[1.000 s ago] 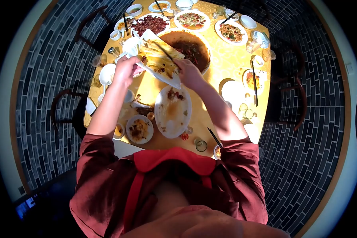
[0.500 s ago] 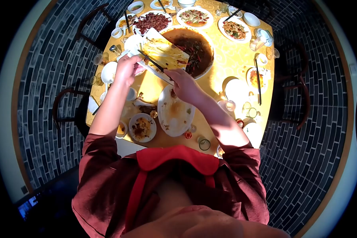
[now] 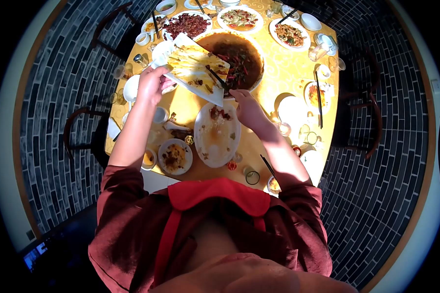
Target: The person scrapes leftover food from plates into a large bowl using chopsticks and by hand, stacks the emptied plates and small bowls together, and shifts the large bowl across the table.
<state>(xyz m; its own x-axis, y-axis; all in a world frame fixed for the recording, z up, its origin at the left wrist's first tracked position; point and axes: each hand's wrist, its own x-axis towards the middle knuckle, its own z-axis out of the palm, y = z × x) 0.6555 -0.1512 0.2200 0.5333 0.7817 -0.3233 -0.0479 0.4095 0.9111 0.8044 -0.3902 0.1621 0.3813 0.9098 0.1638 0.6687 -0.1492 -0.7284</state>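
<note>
My left hand [image 3: 152, 87] is closed on the left edge of a white square plate [image 3: 185, 57] smeared with yellow sauce and food scraps. The plate is held tilted, overlapping the left side of a large bowl [image 3: 262, 61] of dark red broth with chillies. Dark chopsticks [image 3: 216, 77] extend from my right hand [image 3: 249, 108], their tips over the plate's right part. That hand is closed around them beside the plate's lower right corner. Below lies an oval white platter [image 3: 230, 144] with leftover scraps and sauce.
A plate of dark red food [image 3: 187, 25] and other dishes [image 3: 239, 20] line the far side. A stained small plate [image 3: 176, 157], bones [image 3: 178, 129] and a glass [image 3: 252, 177] lie near me. Chairs [image 3: 80, 129] stand around the table.
My right hand and the chopsticks have moved right across the plate, from its left part toward its right edge. The plate has turned, showing more of its lower right corner.
</note>
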